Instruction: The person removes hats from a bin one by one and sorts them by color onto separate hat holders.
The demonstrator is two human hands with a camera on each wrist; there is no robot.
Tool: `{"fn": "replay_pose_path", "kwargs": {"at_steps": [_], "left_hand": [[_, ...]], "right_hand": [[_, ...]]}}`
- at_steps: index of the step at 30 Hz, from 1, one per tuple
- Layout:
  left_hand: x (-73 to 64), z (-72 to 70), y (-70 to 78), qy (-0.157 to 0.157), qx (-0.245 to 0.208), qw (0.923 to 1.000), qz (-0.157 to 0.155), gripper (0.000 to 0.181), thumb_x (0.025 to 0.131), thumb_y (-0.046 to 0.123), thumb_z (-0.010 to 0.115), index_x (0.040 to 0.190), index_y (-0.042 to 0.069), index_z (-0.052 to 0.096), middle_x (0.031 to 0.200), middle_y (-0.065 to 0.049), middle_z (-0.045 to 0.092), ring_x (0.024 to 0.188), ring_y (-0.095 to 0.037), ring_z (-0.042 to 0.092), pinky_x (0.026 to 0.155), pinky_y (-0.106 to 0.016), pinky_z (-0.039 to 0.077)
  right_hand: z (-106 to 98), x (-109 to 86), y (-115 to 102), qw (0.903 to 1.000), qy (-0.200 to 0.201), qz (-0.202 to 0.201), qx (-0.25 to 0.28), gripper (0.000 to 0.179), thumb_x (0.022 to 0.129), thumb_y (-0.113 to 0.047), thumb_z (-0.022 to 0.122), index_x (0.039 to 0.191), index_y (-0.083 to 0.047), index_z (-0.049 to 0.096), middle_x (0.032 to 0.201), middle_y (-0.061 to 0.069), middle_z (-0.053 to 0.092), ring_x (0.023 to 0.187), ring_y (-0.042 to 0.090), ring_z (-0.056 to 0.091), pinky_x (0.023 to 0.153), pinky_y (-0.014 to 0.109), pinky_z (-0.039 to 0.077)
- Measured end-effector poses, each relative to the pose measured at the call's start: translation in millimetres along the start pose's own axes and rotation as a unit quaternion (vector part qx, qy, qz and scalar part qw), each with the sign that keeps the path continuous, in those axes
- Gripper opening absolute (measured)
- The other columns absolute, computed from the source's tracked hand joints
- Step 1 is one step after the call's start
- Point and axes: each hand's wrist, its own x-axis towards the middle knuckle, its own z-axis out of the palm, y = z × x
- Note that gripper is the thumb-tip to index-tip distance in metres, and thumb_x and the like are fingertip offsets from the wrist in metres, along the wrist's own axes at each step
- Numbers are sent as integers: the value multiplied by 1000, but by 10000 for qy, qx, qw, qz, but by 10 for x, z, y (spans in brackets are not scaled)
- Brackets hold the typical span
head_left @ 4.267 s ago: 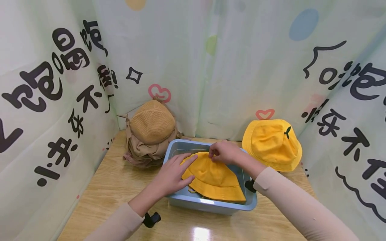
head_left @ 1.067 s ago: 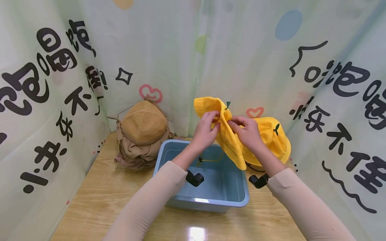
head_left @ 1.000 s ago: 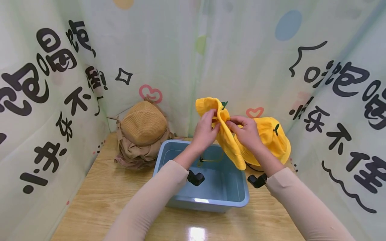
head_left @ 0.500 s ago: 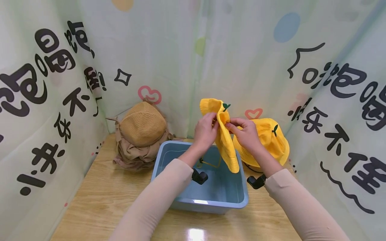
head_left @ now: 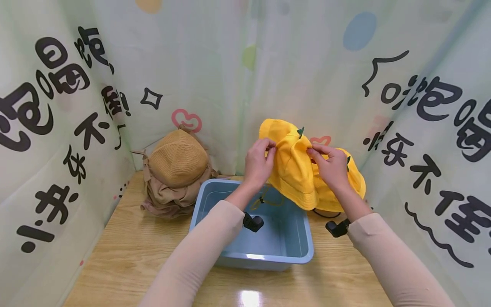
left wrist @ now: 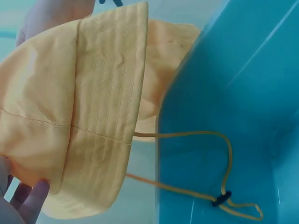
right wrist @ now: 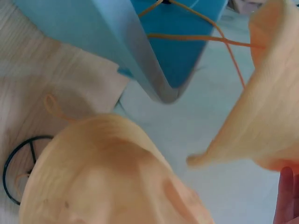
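Note:
A yellow bucket hat (head_left: 293,170) with a green sprout on top is held up above the back right of the blue bin (head_left: 264,257). My left hand (head_left: 260,164) pinches its crown from the left, and my right hand (head_left: 330,165) pinches the opposite side. In the left wrist view the stitched brim (left wrist: 105,88) hangs down, and its chin cord with a dark toggle (left wrist: 221,199) dangles over the bin. The right wrist view catches the brim (right wrist: 247,121) and a finger (right wrist: 285,191) at the lower right.
A second yellow hat (head_left: 354,179) sits behind, partly covered, on a stand with a dark wire ring (right wrist: 9,170). At the back left, a tan woven hat (head_left: 178,157) tops a pile of brown fabric hats (head_left: 172,196). A printed curtain (head_left: 215,55) encloses the wooden table (head_left: 153,251).
The yellow hat, lying in the bin earlier, is now raised above it. Over the last half second it has turned from edge-on to spread wide, as my right hand moved right.

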Motion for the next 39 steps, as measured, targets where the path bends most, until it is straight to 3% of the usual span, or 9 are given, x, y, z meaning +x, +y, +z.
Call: {"fn": "replay_pose_path", "kwargs": {"at_steps": [5,9,15,21,26,32,39], "left_hand": [[22,46,54,12,-92,10000,27,8,99,15,63,101,9,69,98,-3,67,95,-17,65,83,-25,52],[34,103,99,38,-195,9998,57,8,99,14,62,101,10,69,98,-2,66,95,-16,64,79,-21,52],[30,181,172,16,-312,9994,169,7,98,12,64,100,8,69,97,-3,66,93,-15,64,76,-17,50],[18,250,253,-42,-371,9990,257,6,97,11,65,99,9,70,96,-2,67,90,-14,64,72,-15,48],[-8,308,319,-167,-505,9985,159,7,98,12,63,100,10,70,98,-2,67,90,-14,63,71,-14,47],[-21,392,381,-248,-553,9982,38,7,99,14,63,101,11,69,100,-1,66,96,-13,64,74,-14,48],[-77,548,453,-413,-605,9971,-228,8,99,15,63,102,12,69,101,0,67,97,-12,64,81,-14,48]], "right_hand": [[-168,71,-32,9990,427,137,85,31,94,-25,70,115,-2,75,97,-10,70,85,0,64,78,12,53],[-295,124,-47,9974,705,48,-126,30,94,-26,70,112,-3,76,96,-15,71,86,-3,64,77,9,51],[-458,162,-47,9940,1050,-276,-160,23,94,-17,70,109,-1,77,97,-6,75,82,-9,66,78,10,52],[-623,157,-105,9894,1285,-584,-355,19,94,-12,69,108,-2,77,104,7,76,88,-6,64,79,9,51],[-716,142,-184,9808,1583,-902,-697,17,94,-13,69,106,-7,79,101,0,76,91,-6,59,79,9,45],[-807,159,-132,9734,1696,-1215,-947,15,95,-13,69,104,-7,80,101,12,76,90,-10,57,81,12,42],[-876,106,11,9780,1707,-522,-1077,18,97,-15,66,108,-8,79,103,1,75,86,-9,58,76,8,44]]}}
